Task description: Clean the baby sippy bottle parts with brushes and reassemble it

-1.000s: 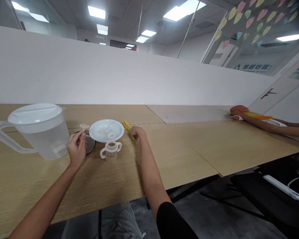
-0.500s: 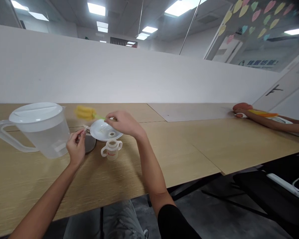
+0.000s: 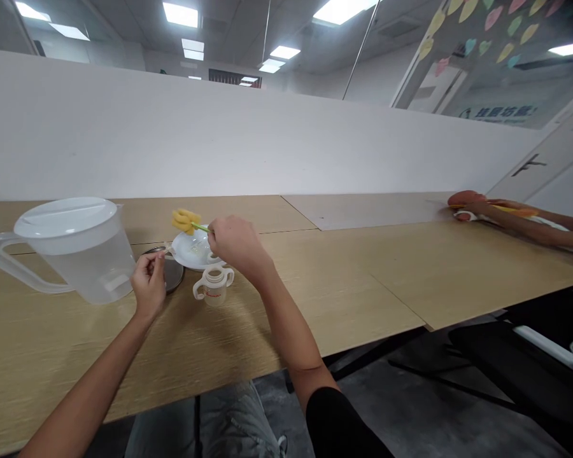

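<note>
My right fingers (image 3: 216, 234) are gripping a yellow sponge brush (image 3: 186, 221) over a white plate (image 3: 186, 252), while my left fingers (image 3: 156, 263) are pinching a small clear piece (image 3: 165, 251).

Lidded plastic jug (image 3: 74, 248) on pale wood table (image 3: 315, 286), handle pointing left. Tan board (image 3: 367, 210) lying on far end of table. White partition (image 3: 219, 140) runs along far edge. Co-worker's forearm (image 3: 530, 230) at right end, hand on orange object (image 3: 463, 199). Paper hearts (image 3: 494, 19) stuck on glass wall above. White door (image 3: 544, 166) with lever handle at right. Power strip (image 3: 549, 346) on black chair (image 3: 506, 362) below table. Ceiling lights (image 3: 180, 14) overhead.
</note>
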The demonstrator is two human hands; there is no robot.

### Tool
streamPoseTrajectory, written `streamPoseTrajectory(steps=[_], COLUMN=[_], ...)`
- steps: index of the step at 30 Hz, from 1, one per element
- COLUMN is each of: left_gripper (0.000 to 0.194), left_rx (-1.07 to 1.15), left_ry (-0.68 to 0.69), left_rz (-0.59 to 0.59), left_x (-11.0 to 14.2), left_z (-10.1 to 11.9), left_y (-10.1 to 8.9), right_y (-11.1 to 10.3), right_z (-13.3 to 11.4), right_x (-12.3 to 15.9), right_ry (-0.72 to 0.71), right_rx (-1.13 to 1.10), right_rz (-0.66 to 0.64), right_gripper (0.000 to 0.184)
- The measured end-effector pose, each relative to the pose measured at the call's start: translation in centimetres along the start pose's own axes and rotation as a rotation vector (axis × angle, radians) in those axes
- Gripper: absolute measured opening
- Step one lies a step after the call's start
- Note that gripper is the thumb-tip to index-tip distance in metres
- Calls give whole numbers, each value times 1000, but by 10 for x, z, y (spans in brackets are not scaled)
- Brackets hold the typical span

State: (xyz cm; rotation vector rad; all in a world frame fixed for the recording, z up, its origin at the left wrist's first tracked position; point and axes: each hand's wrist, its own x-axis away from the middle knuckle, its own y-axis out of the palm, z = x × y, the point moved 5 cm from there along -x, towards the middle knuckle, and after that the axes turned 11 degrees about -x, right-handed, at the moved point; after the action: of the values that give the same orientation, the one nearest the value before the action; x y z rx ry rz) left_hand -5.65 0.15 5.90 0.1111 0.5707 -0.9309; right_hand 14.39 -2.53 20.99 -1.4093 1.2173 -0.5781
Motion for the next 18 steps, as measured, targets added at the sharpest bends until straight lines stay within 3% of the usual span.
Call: streamPoseTrajectory(steps=[5,11,18], left_gripper=[38,36,36], left_rx=[50,43,44], left_ry=[-27,-5,0], left_rz=[17,5,40], left_x=[0,2,0], left_z=[4,11,11], left_y=[-1,-1,-4], right_y=[1,-1,-6], right_z=[-10,-4,-13], right_x=[5,7,17], right_ry=[-162,-62,-146], right_rx=[-81,34,19], right_rz=[-102,-57,-74], right_gripper=[27,26,24])
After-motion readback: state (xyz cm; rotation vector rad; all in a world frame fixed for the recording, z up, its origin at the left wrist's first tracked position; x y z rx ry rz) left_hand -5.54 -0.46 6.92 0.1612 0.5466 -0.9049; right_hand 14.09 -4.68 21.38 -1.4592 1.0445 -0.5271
